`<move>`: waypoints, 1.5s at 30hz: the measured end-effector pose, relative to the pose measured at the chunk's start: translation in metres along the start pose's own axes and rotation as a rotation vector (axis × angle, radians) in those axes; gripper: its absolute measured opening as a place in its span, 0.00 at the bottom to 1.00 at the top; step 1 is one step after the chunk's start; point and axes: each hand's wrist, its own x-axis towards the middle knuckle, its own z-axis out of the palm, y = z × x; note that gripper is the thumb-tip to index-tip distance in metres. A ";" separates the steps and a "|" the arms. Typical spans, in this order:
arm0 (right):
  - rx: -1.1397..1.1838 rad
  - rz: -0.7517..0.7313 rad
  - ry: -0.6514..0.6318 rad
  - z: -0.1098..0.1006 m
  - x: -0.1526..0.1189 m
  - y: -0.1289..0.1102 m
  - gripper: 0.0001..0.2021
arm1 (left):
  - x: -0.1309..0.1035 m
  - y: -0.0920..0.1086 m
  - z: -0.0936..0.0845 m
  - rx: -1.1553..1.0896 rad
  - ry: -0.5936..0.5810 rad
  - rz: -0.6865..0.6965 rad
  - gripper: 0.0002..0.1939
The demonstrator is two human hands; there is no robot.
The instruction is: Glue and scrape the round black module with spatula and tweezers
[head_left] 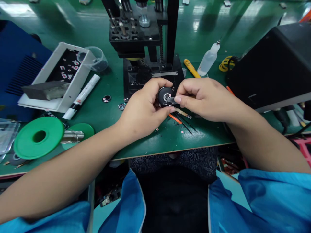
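My left hand (139,113) is closed around a small round black part (162,94), its face turned up, with a silvery ring and a tiny reddish-white piece near the middle. Between thumb and forefinger, my right hand (206,98) pinches a thin grey pointed tool (171,100). The tool's tip rests on or just over the part's centre; contact cannot be made out. Beneath the hands lie an orange stick (175,119) and thin dark tweezers-like tools (188,126). Left of my left hand are a black ring (106,98) and a silvery disc (121,106).
A black press stand (171,32) rises behind the hands. At left are a white box (85,76), a marker (82,95) and a green solder spool (24,139). A yellow-handled knife (191,68), a dropper bottle (208,61) and a black machine (269,68) stand at right.
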 end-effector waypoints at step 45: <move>-0.032 0.006 -0.058 -0.005 -0.002 -0.001 0.13 | 0.001 0.012 -0.003 0.005 -0.127 -0.037 0.25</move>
